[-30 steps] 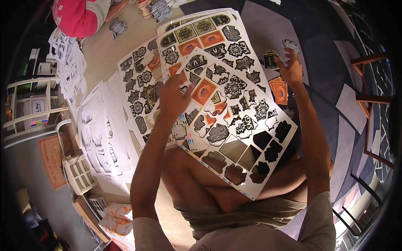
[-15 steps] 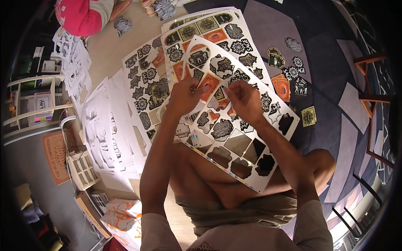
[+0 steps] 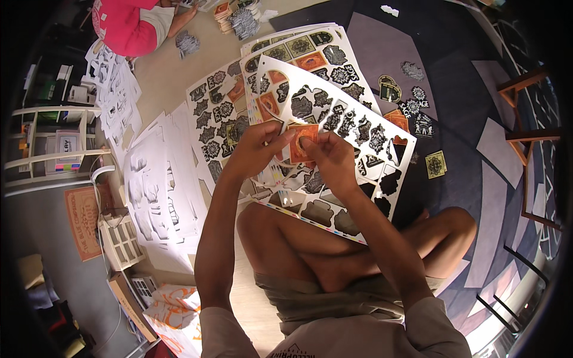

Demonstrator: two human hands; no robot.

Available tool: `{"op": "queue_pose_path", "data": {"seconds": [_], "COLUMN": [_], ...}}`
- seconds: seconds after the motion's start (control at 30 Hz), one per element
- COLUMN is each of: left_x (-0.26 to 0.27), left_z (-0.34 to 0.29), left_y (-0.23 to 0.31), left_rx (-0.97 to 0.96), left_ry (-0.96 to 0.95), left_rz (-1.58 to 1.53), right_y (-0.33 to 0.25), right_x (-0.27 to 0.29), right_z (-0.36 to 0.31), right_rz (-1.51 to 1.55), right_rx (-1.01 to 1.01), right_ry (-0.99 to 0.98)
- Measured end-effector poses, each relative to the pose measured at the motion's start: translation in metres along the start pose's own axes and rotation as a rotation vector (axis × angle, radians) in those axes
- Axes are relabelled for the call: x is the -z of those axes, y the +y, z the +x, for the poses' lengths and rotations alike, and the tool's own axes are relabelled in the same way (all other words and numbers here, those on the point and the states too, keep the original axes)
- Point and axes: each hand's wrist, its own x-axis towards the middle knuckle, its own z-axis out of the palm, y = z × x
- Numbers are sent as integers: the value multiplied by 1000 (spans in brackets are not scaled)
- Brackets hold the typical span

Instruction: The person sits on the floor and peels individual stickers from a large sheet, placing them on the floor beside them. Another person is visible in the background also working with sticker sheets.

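Observation:
A large white sticker sheet (image 3: 296, 79) with black-and-grey shapes and several cut-out openings lies tilted above my crossed legs. My left hand (image 3: 260, 148) is closed at its left side, the thumb against the left edge of an orange rectangular sticker (image 3: 305, 131). From the right, my right hand (image 3: 334, 161) pinches that sticker, its thumb across the printed face. The fingertips behind the sticker are hidden. Beyond the held sheet, a stack of printed sticker sheets (image 3: 353, 62) rests on the floor, with another printed sheet (image 3: 206, 128) to its left.
Loose stickers, including a black arched one (image 3: 390, 89) and a gold rectangular one (image 3: 436, 165), lie on the dark mat at right. Waste sheets (image 3: 158, 185) pile up at left beside a shelf (image 3: 57, 152). A person in a red top (image 3: 126, 27) sits at far left near sticker piles (image 3: 243, 24).
The orange sticker now lies flat between both hands, with my right thumb on it. My right hand has moved left and down. The sheet has shifted and turned slightly.

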Motion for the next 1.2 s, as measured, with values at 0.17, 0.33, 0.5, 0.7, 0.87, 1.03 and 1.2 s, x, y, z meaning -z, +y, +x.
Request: {"op": "queue_pose_path", "data": {"seconds": [0.17,0.33,0.5,0.7,0.87,1.03,1.2], "left_x": [7,20,69,192,231,166,117], "left_z": [-26,-71,-159,-248,-335,-390,-408], "left_y": [15,50,89,41,-84,-225,-340], "left_rx": [-83,-216,-395,-206,85,326,481], "left_ry": [193,362,776,1322,1554,1553,1535], "left_rz": [-44,128,337,95,-203,-624,-880], "right_y": [-11,-21,-27,-3,4,-2,-12], "right_x": [7,48,119,179,194,187,180], "right_z": [-25,-73,-106,-131,-136,-137,-130], "right_rz": [45,213,80,58,21,-66,-191], "right_rx": [25,164,320,150,87,32,-60], "right_ry": [-99,-110,-19,160,244,296,279]}}
